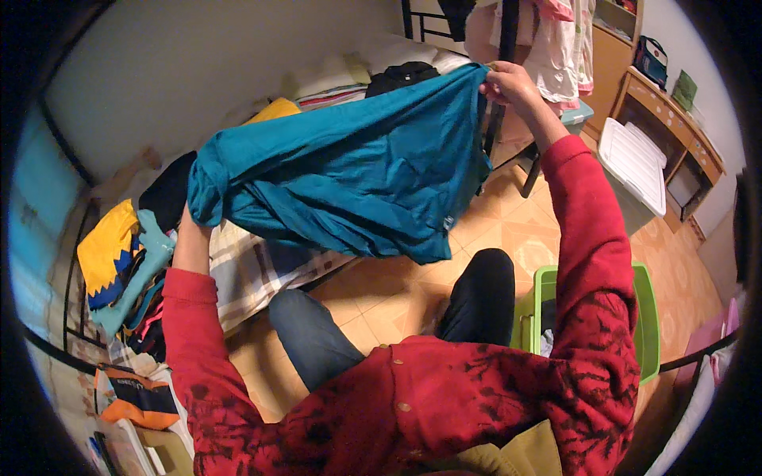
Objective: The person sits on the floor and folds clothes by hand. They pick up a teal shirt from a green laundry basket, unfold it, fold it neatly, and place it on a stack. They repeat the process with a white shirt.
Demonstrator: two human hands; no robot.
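We hold both arms raised forward and spread apart. Our right arm (591,230) rises along the right side of the frame and slants inward toward the top. Our right hand (512,84) is in the upper part, right of centre and higher than the left, its thumb and fingers closed in a pinch. Our left arm (190,317) goes up the left side, its forearm nearly upright. Our left wrist (194,239) shows bare, but our left hand is hidden, so we cannot tell its grip. Our torso (397,397) fills the bottom centre, below our parted knees (305,325).
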